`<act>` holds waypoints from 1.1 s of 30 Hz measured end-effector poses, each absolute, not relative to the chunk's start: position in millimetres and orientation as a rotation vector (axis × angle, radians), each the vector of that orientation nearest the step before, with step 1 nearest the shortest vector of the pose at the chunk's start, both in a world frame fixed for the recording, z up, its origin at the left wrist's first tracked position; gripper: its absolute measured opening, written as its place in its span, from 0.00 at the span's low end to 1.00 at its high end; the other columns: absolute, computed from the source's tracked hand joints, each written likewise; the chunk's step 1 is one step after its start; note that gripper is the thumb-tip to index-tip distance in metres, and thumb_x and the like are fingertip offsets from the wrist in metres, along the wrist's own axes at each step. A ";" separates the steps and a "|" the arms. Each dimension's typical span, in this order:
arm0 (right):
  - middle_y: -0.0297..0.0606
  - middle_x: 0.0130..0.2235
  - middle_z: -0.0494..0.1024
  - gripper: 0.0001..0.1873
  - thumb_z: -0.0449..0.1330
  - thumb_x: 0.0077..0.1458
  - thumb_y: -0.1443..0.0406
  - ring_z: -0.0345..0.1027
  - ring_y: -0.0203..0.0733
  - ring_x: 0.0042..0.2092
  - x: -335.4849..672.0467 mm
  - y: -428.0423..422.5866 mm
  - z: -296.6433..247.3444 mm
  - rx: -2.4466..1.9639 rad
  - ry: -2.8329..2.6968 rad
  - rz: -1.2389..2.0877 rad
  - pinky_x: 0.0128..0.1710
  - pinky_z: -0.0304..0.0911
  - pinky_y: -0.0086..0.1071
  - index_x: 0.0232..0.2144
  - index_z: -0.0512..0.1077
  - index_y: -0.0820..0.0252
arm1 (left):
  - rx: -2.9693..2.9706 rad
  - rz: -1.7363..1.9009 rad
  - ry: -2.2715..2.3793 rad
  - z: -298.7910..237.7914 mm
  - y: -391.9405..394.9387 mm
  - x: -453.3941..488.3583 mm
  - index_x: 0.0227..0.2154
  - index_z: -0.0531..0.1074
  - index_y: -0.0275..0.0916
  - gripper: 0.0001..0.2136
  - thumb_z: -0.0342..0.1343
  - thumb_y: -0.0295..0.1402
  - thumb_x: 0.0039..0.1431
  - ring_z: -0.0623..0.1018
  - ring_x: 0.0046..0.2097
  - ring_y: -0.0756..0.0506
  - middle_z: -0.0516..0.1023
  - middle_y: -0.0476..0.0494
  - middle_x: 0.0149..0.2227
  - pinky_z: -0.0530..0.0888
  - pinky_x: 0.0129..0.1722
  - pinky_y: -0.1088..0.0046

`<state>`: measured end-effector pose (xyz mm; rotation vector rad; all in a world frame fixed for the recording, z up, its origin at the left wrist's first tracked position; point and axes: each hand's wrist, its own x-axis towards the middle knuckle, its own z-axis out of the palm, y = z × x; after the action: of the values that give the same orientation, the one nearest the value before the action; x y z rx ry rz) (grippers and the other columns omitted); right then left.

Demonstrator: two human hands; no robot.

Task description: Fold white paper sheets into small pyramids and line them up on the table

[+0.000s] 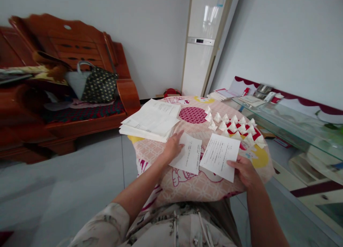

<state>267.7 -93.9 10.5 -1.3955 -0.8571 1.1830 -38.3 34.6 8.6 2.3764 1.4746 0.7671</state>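
My left hand (pixel 173 146) lies on the left edge of a printed paper half-sheet (pixel 188 154), fingers stretched flat, pressing it onto the patterned pink cloth (pixel 187 184). My right hand (pixel 244 171) pinches the lower right corner of a second printed half-sheet (pixel 220 154), which lies just right of the first. Beyond both sheets, several small folded white paper shapes (pixel 233 127) stand in rows on the cloth. A stack of full printed sheets (pixel 151 120) rests at the cloth's far left.
A wooden bench (pixel 80 107) with a dotted handbag (pixel 98 84) stands to the left. A tall white air conditioner (pixel 200 43) fills the corner. A glass-topped table (pixel 289 123) with papers and cans runs along the right. Grey floor lies to the left.
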 end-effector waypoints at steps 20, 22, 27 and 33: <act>0.45 0.41 0.85 0.23 0.75 0.37 0.62 0.80 0.56 0.39 269.0 -96.9 4.7 -1.336 -0.822 1.251 0.40 0.75 0.46 0.39 0.81 0.59 | 1.576 1.199 2.033 24.4 145.1 -121.8 0.55 0.71 0.29 0.23 0.54 0.24 0.55 0.74 0.58 0.37 0.75 0.28 0.55 0.68 0.61 0.59; 0.46 0.41 0.85 0.23 0.75 0.37 0.61 0.80 0.56 0.37 268.7 -97.3 4.7 -1.346 -0.825 1.238 0.39 0.75 0.46 0.39 0.81 0.60 | 1.618 1.242 2.050 23.1 143.8 -121.3 0.56 0.69 0.29 0.25 0.56 0.25 0.54 0.68 0.64 0.34 0.69 0.25 0.61 0.64 0.65 0.56; 0.46 0.41 0.85 0.24 0.75 0.35 0.61 0.80 0.56 0.37 266.2 -97.6 6.2 -1.345 -0.830 1.221 0.38 0.75 0.46 0.39 0.81 0.60 | 2.035 1.345 1.938 22.9 136.6 -114.4 0.52 0.71 0.32 0.19 0.56 0.24 0.56 0.63 0.67 0.36 0.66 0.27 0.63 0.59 0.67 0.54; 0.44 0.40 0.85 0.23 0.76 0.35 0.61 0.80 0.54 0.36 262.4 -98.7 10.7 -1.341 -0.826 1.226 0.37 0.75 0.44 0.38 0.82 0.59 | 2.446 0.836 1.771 31.7 119.8 -90.2 0.53 0.72 0.36 0.22 0.63 0.36 0.55 0.70 0.61 0.35 0.71 0.32 0.60 0.67 0.60 0.58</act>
<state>262.4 -98.7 10.7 -1.3414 -0.8262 1.2258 -90.2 119.8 31.7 2.4458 1.7709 0.8363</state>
